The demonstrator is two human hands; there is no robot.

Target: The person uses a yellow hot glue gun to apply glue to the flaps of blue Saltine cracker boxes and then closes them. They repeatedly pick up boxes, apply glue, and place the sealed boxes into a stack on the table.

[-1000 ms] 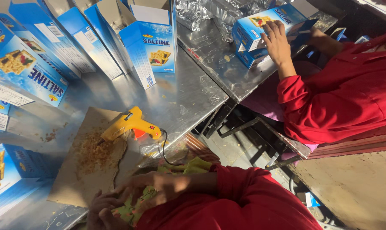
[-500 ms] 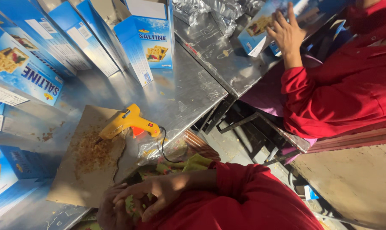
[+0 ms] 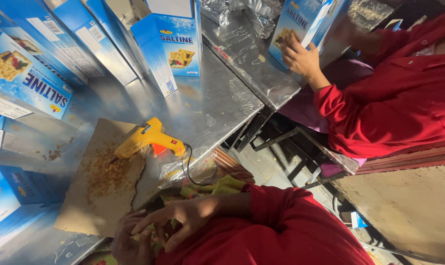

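Yellow-green cloth [image 3: 217, 189] is bunched under both hands: the right hand [image 3: 183, 218] now lies curled over it, while the left hand [image 3: 129, 243], just below, has shifted; its grasp is hidden. Above them rests the yellow glue gun [image 3: 146, 140], unmoved on its cardboard sheet [image 3: 92, 206].

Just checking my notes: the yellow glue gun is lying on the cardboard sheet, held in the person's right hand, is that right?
Not quite. The glue gun does lie on the cardboard, but no hand holds it; the head view shows both hands together below the table edge, apart from it.
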